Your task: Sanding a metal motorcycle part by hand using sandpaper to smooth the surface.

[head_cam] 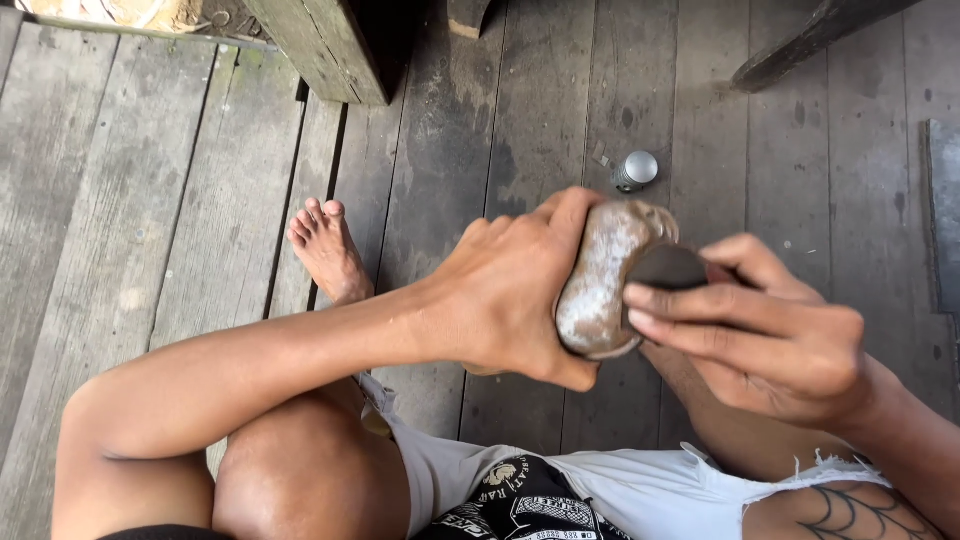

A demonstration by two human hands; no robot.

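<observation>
My left hand [510, 290] grips a rounded brown object [603, 275] dusted with pale powder, held upright above my lap. My right hand [770, 325] pinches a small dark flat piece [668, 268] and presses its edge against the side of the brown object. Both hands meet at the centre of the view. The back of the brown object is hidden by my left palm.
I sit on a grey weathered plank floor [150, 200], my bare foot [325, 248] stretched out ahead. A small silver cap-like cylinder [636, 170] lies on the boards beyond my hands. Dark wooden posts [320, 45] stand at the top. A dark flat slab [942, 210] lies at the right edge.
</observation>
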